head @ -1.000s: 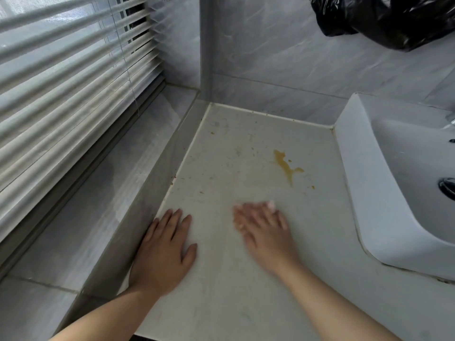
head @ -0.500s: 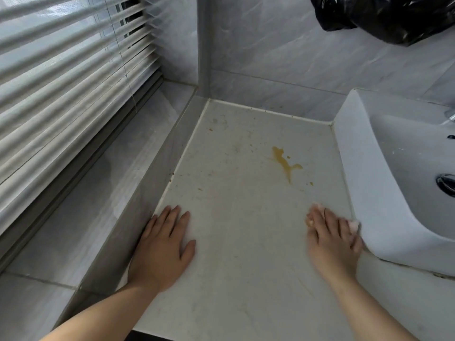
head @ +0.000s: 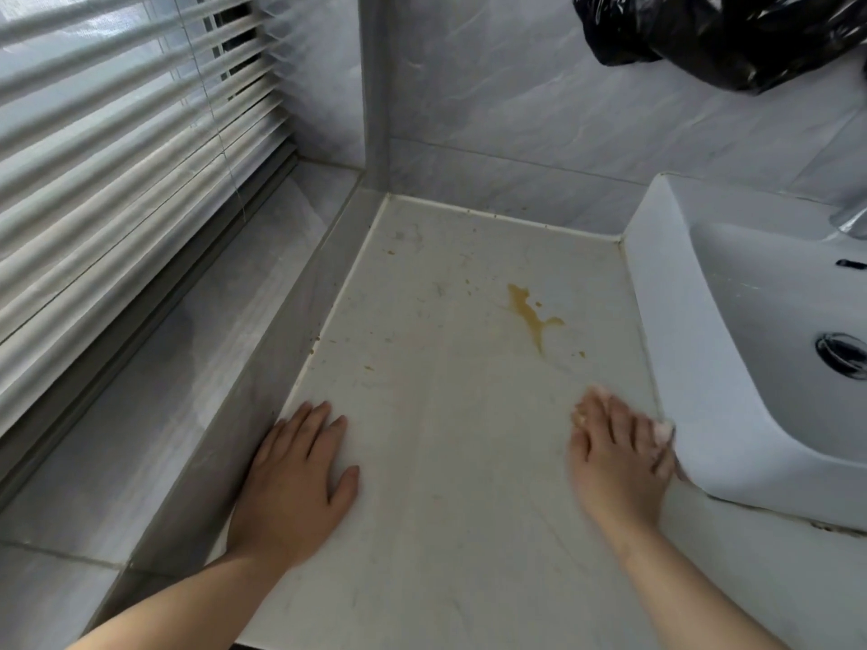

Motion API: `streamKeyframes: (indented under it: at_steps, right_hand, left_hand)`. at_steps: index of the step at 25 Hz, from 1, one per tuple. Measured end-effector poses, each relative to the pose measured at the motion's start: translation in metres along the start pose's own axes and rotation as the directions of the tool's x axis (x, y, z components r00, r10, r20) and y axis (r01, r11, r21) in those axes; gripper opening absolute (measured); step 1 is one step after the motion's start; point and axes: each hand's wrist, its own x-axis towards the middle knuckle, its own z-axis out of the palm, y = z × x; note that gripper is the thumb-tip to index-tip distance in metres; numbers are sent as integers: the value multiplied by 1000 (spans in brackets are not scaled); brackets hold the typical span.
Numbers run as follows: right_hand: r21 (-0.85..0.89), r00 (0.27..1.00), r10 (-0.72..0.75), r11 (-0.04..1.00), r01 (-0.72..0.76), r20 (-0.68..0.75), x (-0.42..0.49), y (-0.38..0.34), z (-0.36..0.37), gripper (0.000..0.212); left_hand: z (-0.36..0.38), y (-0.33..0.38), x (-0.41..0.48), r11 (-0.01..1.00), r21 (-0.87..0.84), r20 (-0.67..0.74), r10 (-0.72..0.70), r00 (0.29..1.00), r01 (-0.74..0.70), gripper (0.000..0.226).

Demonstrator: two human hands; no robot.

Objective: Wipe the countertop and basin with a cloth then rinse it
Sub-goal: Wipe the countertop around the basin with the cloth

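The off-white countertop (head: 445, 415) carries a yellow-brown stain (head: 532, 316) and small specks toward the back. My right hand (head: 614, 466) lies flat with straight fingers, pressing a small pale cloth (head: 664, 431) onto the counter. Only bits of the cloth show at my fingertips, right against the outer wall of the white basin (head: 675, 349). My left hand (head: 300, 476) rests flat and open on the counter's left edge, beside the raised grey ledge.
The basin holds a metal drain (head: 842, 354), and a tap (head: 849, 222) shows at the right edge. A black plastic bag (head: 732, 35) hangs above. Window blinds (head: 117, 157) and a tiled sill (head: 155, 391) run along the left.
My right hand slid with the cloth from the middle of the counter rightward to the basin's wall and stays there. My left hand has not moved.
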Motion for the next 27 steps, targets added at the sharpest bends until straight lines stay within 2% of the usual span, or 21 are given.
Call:
streamKeyframes:
  at_steps: [1,2,3,4,5,6,7,8,9,10,11,12,13,15,16,18,19,20,22,24,27]
  right_hand:
    - [-6,999,-24,1000,24,-48,-12,-11,-2,50]
    - [37,990,-138,990,139,-30,-32,-29,-3,48]
    - [103,939,-344,934,341,13,-54,-46,-6,47]
    - [131,840,-542,834,536,17,-68,-54,-7,48]
    - [109,746,-665,743,660,19,-67,-53,-6,50]
    - [101,711,-701,713,694,58,-52,-45,-4,51]
    - [58,776,-625,780,623,79,-34,-35,0,50]
    - [26,896,-438,899,437,72,-17,-25,1,49]
    - [23,967,-251,968,250,49,-8,-24,-2,48]
    - [34,983,-179,984,177,36,-9,-30,-1,47]
    - [48,972,-233,972,231,33,-19,-46,-1,48]
    - [107,902,-428,901,421,53,-39,-67,-2,49]
    - [168,757,-649,757,632,76,-60,-83,-5,51]
    - [219,512,-855,518,827,87,-59,-101,-5,57]
    - [199,522,-846,533,823,108,-40,-105,1,55]
    - [157,774,-624,779,607,107,0,-115,12,50]
    - [180,848,-514,853,491,125,9,-122,13,50]
    - [211,843,-513,852,479,160,7,-133,13,50]
    - [300,679,-715,693,655,166,-13,-158,10,49]
    - [372,533,-831,551,747,162,-20,-183,7,47]
    - [420,496,-844,533,735,203,2,-225,9,53]
  left_hand:
    - [0,0,0,1000,-5,-3,3,1000,-3,57]
    - [-1,1,0,1000,-12,-9,5,1000,-5,57]
    - [-3,1,-2,1000,-14,-16,4,1000,-4,57]
    - [-4,0,-2,1000,-14,-24,0,1000,0,57]
    - [-5,0,-2,1000,-17,-30,1,1000,-2,57]
    - [-4,1,0,1000,-16,-43,9,999,-10,57]
    - [-2,1,0,1000,-18,-57,12,998,-13,57]
    - [1,1,-3,1000,-28,-77,-7,997,5,57]
    - [2,2,-3,999,-36,-118,-38,992,33,58]
    - [2,3,-2,997,-42,-133,-71,989,66,60]
    - [1,3,-4,995,-39,-124,-94,988,90,61]
    - [2,3,-4,994,-45,-122,-100,987,95,62]
    - [1,4,-4,994,-58,-130,-102,986,95,62]
    - [-1,3,-5,992,-74,-123,-109,986,101,61]
    - [-1,3,-4,991,-87,-109,-111,988,101,60]
    - [0,2,-4,988,-114,-105,-112,988,100,58]
    - [2,2,-4,987,-123,-118,-115,986,101,57]
    - [2,1,-5,986,-130,-130,-121,984,104,56]
    - [2,2,-5,984,-137,-154,-136,979,115,53]
    - [1,4,-5,981,-138,-172,-162,972,139,50]
    - [1,6,-5,972,-164,-167,-195,966,168,47]
